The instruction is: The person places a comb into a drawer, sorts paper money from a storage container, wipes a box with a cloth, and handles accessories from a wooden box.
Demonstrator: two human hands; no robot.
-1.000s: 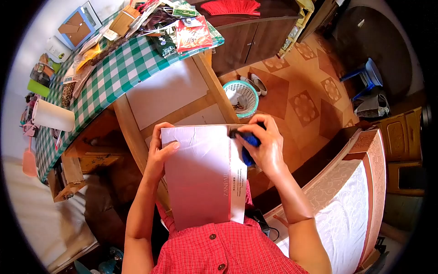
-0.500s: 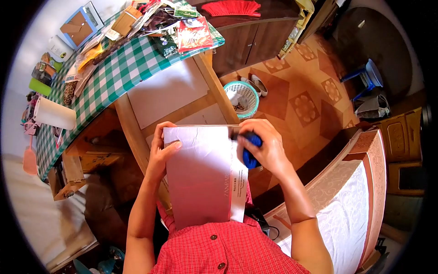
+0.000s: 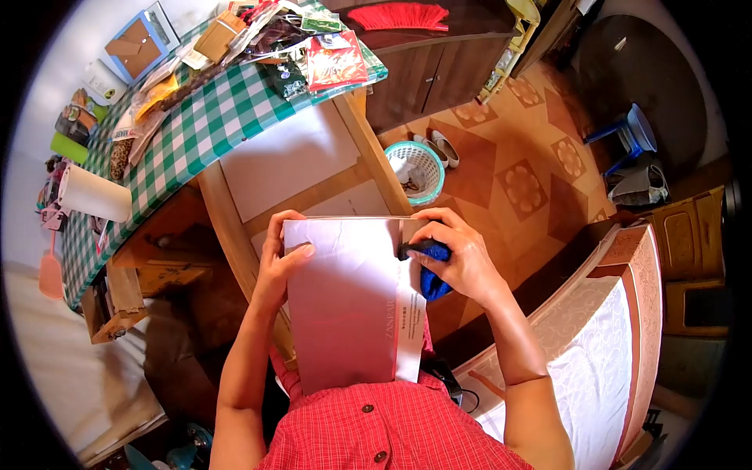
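Note:
A flat pale box (image 3: 341, 305) with a white strip and small print along its right side leans against the red checked shirt. My left hand (image 3: 283, 254) grips its upper left edge, thumb on the front face and fingers behind. Bunched in my right hand (image 3: 458, 254) is a blue and black cloth (image 3: 435, 274), held at the box's upper right corner, with its dark end against the strip. The box's back is hidden.
An open wooden drawer (image 3: 376, 168) lies beyond the box. The green checked table (image 3: 211, 117) bears packets and a paper roll (image 3: 94, 194). A turquoise basket (image 3: 427, 172) and shoes stand on the floor. At right is a cushioned seat (image 3: 587, 376).
My right hand has shifted slightly down and to the right with the cloth, whose blue part now hangs lower. My left hand and the box have barely moved.

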